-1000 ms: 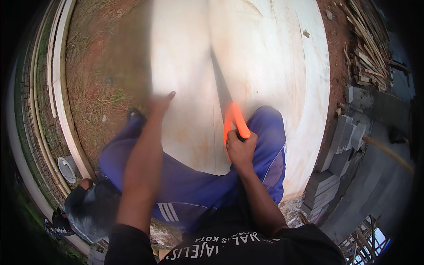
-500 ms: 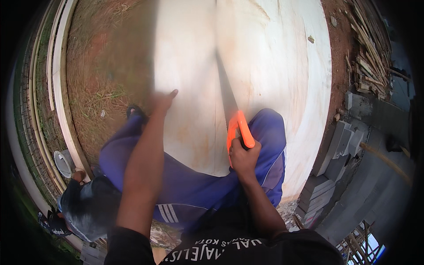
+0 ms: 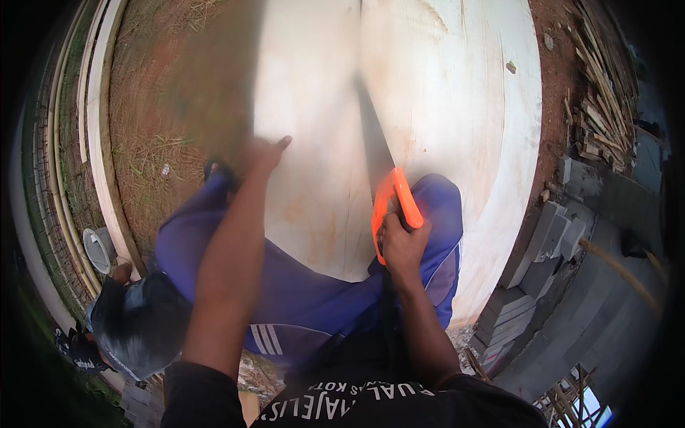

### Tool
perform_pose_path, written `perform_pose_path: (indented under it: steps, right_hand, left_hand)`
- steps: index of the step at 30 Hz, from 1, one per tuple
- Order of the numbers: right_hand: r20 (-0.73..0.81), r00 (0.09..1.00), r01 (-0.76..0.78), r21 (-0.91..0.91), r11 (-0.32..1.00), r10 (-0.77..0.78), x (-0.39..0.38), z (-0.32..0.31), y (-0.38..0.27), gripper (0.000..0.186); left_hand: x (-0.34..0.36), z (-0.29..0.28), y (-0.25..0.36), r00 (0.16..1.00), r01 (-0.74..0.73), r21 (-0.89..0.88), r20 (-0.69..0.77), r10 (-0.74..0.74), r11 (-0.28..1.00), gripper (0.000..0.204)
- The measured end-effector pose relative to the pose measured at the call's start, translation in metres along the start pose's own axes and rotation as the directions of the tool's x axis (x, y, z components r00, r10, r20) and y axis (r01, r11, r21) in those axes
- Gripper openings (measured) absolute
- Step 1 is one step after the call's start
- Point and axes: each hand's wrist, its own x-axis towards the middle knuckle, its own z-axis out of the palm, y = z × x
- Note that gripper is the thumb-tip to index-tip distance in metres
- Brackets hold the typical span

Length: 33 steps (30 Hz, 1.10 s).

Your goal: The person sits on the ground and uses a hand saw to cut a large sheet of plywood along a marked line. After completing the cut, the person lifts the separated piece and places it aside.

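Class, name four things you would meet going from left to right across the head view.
Long pale plank → left hand → orange-handled handsaw → jumbled woodpile

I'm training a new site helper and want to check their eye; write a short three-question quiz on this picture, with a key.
1. True or false: the right hand grips the orange-handled metal handsaw.
2. Which hand is at the left edge of the wide pale wooden sheet?
3. The person's long cloth trousers are mainly: A) red, B) blue, C) yellow.

Key: 1. True; 2. The left hand; 3. B.
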Motion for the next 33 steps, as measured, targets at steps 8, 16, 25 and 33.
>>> perform_pose_path:
  steps: [8, 16, 25, 33]
  right_hand:
    - [0.007, 0.989, 0.147, -0.237, 0.960, -0.149, 0.165, 0.078, -0.031, 0.046]
    - [0.009, 0.990, 0.143, -0.129, 0.981, -0.143, 0.033, 0.018, 0.006, 0.023]
    - [0.009, 0.998, -0.056, -0.177, 0.983, 0.058, 0.042, 0.040, -0.024, 0.015]
    - [0.008, 0.994, 0.109, -0.169, 0.980, -0.109, 0.127, 0.058, -0.015, 0.030]
  left_hand:
    - [-0.004, 0.007, 0.001, 0.999, -0.016, -0.084, 0.045, 0.020, 0.996, 0.111]
    - [0.002, 0.002, -0.008, 1.000, -0.001, -0.001, 0.007, 0.001, 1.000, 0.111]
    - [0.008, 0.001, -0.022, 0.999, -0.028, -0.056, -0.018, 0.027, 0.998, 0.111]
    - [0.004, 0.010, -0.005, 0.998, -0.054, 0.020, 0.017, 0.053, 0.998, 0.107]
